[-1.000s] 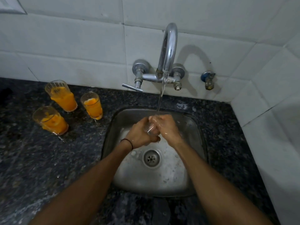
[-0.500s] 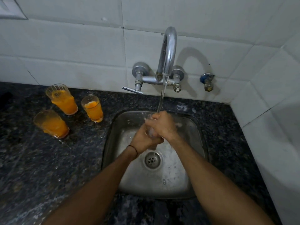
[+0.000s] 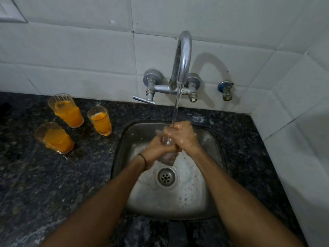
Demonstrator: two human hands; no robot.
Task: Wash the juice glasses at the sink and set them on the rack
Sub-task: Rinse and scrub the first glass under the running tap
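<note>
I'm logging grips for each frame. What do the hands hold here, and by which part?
A clear glass: the left hand grips its side, and the right hand grips near its rim, under the running water.

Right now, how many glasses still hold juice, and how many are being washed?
Glasses with orange juice on the counter: 3
Clear glass under the tap, held by left hand and right hand: 1
Total: 4 glasses

Faucet [image 3: 181,57] — polished chrome metal, glossy; sink [image 3: 204,198] — brushed steel, dull and wet; countertop [image 3: 53,184] — speckled dark stone; wall tiles [image 3: 80,50] were smooth white ceramic.
</note>
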